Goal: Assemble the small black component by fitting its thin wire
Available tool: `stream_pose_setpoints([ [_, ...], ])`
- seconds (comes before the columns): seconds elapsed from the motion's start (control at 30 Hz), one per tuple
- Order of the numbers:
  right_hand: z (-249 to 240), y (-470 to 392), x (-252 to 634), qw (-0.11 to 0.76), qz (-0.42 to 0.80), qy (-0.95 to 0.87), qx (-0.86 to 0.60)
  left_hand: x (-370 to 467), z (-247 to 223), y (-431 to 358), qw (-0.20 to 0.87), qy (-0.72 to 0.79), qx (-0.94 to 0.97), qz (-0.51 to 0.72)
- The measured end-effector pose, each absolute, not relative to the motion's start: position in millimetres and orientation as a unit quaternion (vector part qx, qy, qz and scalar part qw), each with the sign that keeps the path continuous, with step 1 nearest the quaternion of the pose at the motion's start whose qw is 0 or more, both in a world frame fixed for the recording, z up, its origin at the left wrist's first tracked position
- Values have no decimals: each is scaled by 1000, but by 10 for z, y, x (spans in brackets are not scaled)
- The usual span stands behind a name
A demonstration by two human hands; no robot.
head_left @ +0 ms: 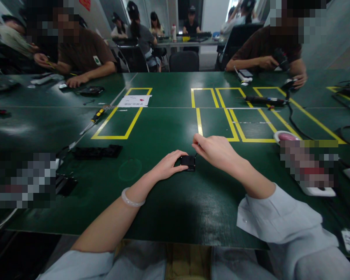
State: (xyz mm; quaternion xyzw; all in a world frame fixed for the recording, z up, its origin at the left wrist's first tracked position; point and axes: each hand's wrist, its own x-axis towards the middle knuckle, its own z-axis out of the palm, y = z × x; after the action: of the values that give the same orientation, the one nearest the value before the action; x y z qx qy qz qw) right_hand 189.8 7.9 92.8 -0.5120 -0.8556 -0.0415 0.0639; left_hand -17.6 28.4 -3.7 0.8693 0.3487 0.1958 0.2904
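Observation:
A small black square part (188,162) lies on the green table in front of me. My left hand (170,165) grips it from the left, with the thumb along its near side and the fingers at its far side. Just beyond its right edge, my right hand (214,149) is raised slightly with its fingers pinched together. A thin dark piece (196,154) shows between that pinch and the part's right corner. What it is, and what the right fingers hide, I cannot make out.
Yellow tape outlines (128,137) mark the table. A long black strip (97,151) and a yellow-black screwdriver (98,115) lie left. A black pen-shaped tool (265,100) and a white-and-pink object (287,137) are right. Co-workers sit across the table, one holding a power tool (281,58).

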Motion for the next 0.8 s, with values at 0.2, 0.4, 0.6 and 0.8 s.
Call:
stream_pose_setpoints([
  [0.2,906,69,1898,94,-29,-858,-505,-173,-29,287,285,345,872,198],
  [0.4,918,76,1907,78,-27,-858,-507,-175,-23,282,290,348,869,198],
  [0.6,917,79,1901,72,-33,-858,-508,-174,-14,286,291,347,870,195],
  [0.8,924,65,1901,91,-19,-857,-507,-174,-19,283,294,349,868,196],
])
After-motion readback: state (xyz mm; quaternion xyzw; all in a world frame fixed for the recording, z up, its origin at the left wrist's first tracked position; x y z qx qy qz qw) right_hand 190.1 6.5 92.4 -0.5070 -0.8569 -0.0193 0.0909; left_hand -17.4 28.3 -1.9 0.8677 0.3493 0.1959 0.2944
